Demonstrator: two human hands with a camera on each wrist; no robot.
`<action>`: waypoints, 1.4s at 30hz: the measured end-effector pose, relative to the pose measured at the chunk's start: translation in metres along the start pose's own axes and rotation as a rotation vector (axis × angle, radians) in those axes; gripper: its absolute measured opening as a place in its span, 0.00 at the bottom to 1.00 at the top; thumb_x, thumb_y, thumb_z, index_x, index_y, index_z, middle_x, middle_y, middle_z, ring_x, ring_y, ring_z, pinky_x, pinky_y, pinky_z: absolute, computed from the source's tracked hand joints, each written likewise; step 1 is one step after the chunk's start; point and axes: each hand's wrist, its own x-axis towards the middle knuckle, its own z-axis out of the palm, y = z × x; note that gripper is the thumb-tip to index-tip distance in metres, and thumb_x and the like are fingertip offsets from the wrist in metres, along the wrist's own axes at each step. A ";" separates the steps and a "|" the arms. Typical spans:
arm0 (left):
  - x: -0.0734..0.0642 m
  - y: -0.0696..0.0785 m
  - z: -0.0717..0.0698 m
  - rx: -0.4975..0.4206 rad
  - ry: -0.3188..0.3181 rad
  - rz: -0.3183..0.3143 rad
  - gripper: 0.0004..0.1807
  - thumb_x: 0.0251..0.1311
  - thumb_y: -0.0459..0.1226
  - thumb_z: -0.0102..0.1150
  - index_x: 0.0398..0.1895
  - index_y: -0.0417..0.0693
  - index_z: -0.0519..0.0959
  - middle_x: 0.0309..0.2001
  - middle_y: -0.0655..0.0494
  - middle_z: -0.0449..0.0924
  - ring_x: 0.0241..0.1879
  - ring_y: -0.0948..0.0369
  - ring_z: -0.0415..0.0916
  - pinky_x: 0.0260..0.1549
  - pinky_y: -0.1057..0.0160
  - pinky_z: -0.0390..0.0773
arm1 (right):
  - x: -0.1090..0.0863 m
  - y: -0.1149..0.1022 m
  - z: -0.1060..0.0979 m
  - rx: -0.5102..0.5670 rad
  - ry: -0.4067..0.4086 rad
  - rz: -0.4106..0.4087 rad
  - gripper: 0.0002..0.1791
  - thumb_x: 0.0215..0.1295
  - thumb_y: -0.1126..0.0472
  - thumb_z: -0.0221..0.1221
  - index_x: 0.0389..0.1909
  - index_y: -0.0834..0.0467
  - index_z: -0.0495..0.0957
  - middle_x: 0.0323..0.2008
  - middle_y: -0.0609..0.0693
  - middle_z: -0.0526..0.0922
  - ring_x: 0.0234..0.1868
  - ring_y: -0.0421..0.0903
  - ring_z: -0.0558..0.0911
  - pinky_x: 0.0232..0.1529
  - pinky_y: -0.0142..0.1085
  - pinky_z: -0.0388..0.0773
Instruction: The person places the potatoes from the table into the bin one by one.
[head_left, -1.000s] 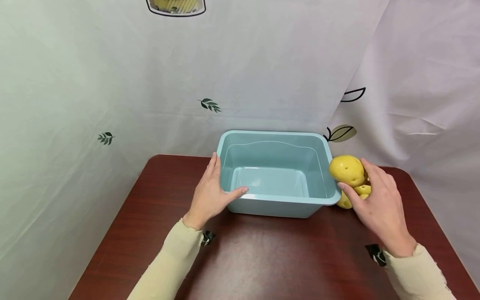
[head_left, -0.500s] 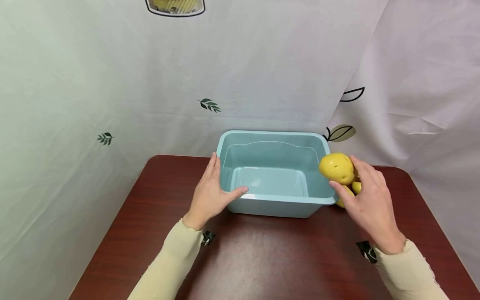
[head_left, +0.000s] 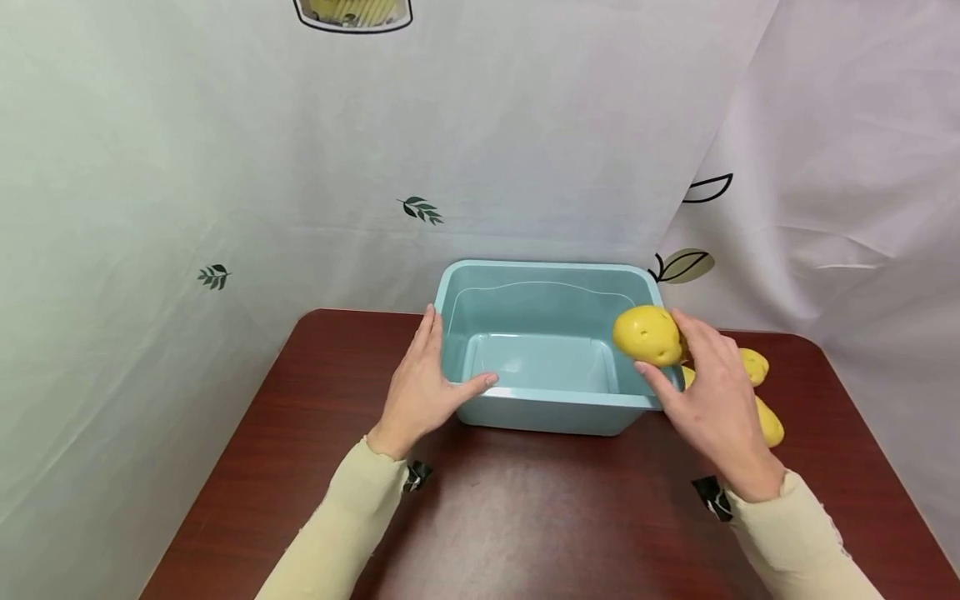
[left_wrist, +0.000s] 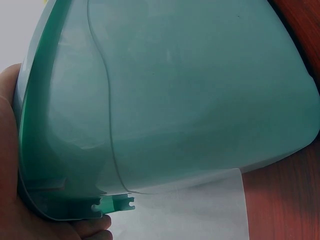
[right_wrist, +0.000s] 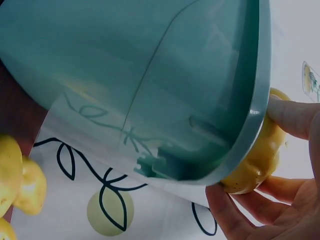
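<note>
Right hand (head_left: 712, 400) grips yellow potato (head_left: 645, 335) above right end of light-blue tub (head_left: 547, 415)

Thumb and fingers clasp the potato between them. The left hand (head_left: 422, 385) spreads wide at the tub's near left corner, straight fingers and thumb against it.

The bin (head_left: 551, 414) is standing on the table (head_left: 517, 517), near the back edge, and the cloth (head_left: 525, 125) is hanging behind it. At the left front corner of the bin, the left hand (head_left: 423, 387) is resting. Above its right end, the right hand (head_left: 716, 396) is holding one potato (head_left: 647, 335). Other potatoes (head_left: 769, 423) are lying on the table, to the right of the bin, partly behind this hand.
</note>
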 end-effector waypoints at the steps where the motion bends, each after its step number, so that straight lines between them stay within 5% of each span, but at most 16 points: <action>1: 0.000 0.000 0.000 0.000 0.000 0.000 0.68 0.49 0.75 0.59 0.80 0.40 0.46 0.81 0.52 0.37 0.79 0.55 0.41 0.69 0.44 0.60 | 0.000 -0.001 0.001 0.002 -0.003 -0.002 0.45 0.49 0.63 0.77 0.69 0.65 0.69 0.60 0.64 0.76 0.49 0.62 0.73 0.48 0.54 0.65; 19: -0.001 -0.001 0.001 0.000 0.004 0.002 0.69 0.48 0.76 0.58 0.80 0.40 0.47 0.81 0.54 0.36 0.79 0.54 0.42 0.68 0.43 0.61 | 0.006 -0.011 0.023 0.039 -0.069 0.019 0.42 0.54 0.58 0.75 0.70 0.63 0.69 0.62 0.64 0.75 0.61 0.64 0.70 0.59 0.59 0.65; 42: 0.000 0.000 0.002 -0.001 0.022 0.016 0.67 0.49 0.74 0.59 0.80 0.39 0.48 0.81 0.53 0.37 0.79 0.54 0.43 0.68 0.44 0.61 | 0.011 -0.015 0.043 0.022 -0.150 0.017 0.40 0.54 0.57 0.76 0.67 0.64 0.72 0.63 0.62 0.76 0.64 0.62 0.71 0.62 0.57 0.66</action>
